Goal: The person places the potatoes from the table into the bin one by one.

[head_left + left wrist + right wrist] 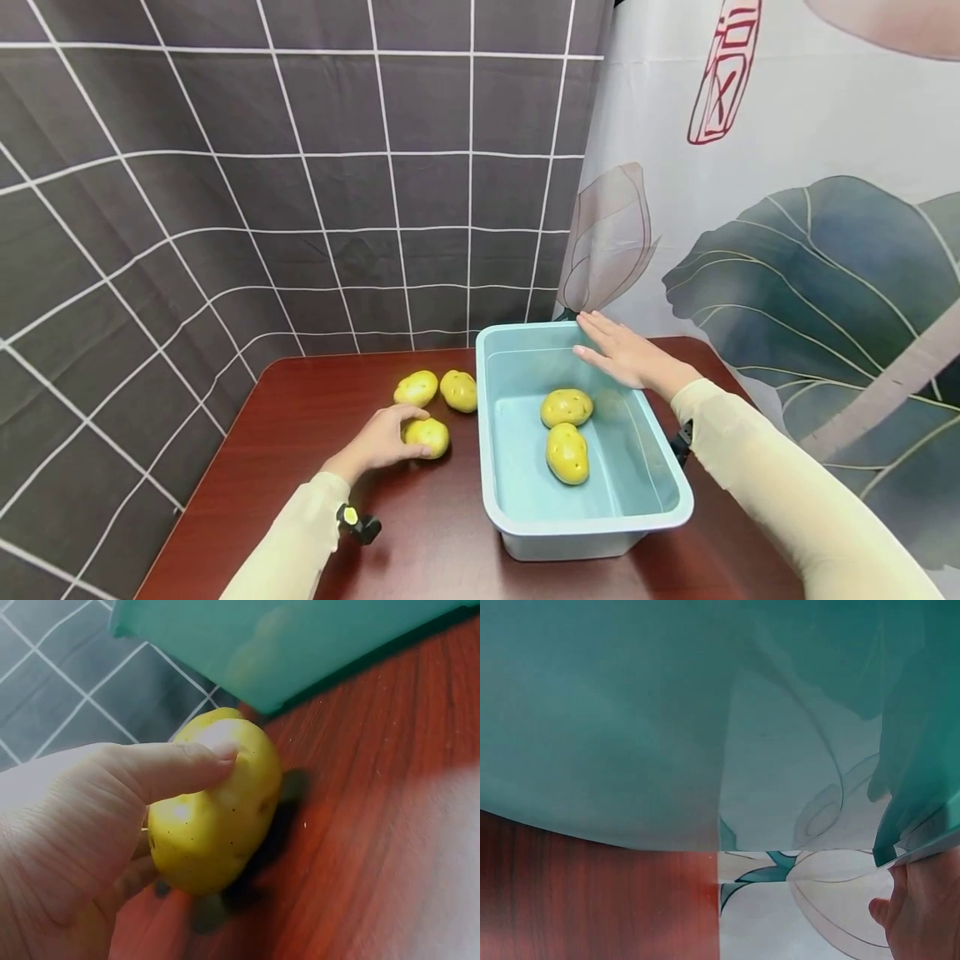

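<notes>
My left hand [381, 440] grips a yellow potato [214, 814] just above the table, left of the pale blue plastic bin [585, 527]. The thumb lies across the potato's top in the left wrist view, and the other fingers are partly hidden behind it. Two more potatoes, one on the left [416, 388] and one close to the bin's wall [459, 391], sit just beyond that hand. Inside the bin, one potato [566, 407] touches another [567, 455]. With fingers extended, my right hand [628, 354] rests on the bin's far right rim.
The dark red wooden table [277, 467] carries everything. Behind it hangs a dark cloth [337, 192] with a white grid, and on the right a white curtain [637, 108] with printed leaves. A small black device [360, 525] is strapped at the left wrist.
</notes>
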Tool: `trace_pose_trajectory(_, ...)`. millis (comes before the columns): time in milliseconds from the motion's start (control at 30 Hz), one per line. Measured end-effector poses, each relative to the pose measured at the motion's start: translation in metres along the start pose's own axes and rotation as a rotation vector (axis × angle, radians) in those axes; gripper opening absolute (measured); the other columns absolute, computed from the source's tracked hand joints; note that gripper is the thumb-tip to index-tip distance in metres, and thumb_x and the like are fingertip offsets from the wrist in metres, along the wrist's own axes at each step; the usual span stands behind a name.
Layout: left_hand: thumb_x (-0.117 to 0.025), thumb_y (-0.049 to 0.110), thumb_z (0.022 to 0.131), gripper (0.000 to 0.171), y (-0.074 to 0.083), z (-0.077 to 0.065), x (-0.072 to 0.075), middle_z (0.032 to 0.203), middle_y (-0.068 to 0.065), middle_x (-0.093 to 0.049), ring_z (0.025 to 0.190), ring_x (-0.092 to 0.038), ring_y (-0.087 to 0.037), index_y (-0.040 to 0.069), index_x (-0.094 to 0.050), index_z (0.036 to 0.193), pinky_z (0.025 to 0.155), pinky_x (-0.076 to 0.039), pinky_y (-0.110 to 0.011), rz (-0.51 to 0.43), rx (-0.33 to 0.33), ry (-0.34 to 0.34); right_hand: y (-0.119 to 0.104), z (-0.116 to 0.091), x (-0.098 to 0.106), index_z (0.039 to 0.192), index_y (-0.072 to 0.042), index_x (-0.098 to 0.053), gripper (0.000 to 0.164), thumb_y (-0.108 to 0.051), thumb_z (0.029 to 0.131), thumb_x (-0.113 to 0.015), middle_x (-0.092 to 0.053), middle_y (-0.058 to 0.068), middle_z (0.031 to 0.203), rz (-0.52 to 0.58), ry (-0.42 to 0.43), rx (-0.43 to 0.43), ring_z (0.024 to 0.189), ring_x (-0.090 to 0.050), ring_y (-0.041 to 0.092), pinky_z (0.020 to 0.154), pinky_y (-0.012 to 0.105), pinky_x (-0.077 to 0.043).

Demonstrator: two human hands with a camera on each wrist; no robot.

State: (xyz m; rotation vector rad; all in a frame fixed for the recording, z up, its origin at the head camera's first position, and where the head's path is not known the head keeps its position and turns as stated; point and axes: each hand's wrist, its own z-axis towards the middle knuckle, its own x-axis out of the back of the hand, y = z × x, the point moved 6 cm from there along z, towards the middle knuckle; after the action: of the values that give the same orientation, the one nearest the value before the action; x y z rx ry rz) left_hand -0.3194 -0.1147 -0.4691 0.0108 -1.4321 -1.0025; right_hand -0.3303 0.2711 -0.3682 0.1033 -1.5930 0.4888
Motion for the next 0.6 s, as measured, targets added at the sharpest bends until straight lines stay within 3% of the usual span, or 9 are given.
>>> trace_pose_trajectory(300,-0.085,0.043,0.068,0.058,-0.004,-0.032,0.011,0.107,0.006,-0.065,0.098,-0.059,-0.013,0.011,-0.067,0.114,0.088,-0.048,-0.038,0.011,0.02,0.02,0.004,0.001,0.002,0.155,-0.012,-0.011,0.077,-0.061,0.098,-0.027,-0.01,0.01,0.16,0.005,0.003,-0.003,0.146,-0.004,0.033,0.113,0.058,-0.008)
trace_pose_trajectory(600,-0.084,0.047,0.068,0.06,-0.001,-0.043,0.013,0.106,0.006,-0.065,0.095,-0.059,-0.011,0.012,-0.068,0.113,0.084,-0.049,-0.036,0.055,0.03,0.033,0.002,0.002,0.0,0.155,-0.011,-0.011,0.077,-0.06,0.099,-0.027,-0.01,0.012,0.16,0.007,-0.007,0.012,0.146,-0.003,0.034,0.113,0.059,-0.007)
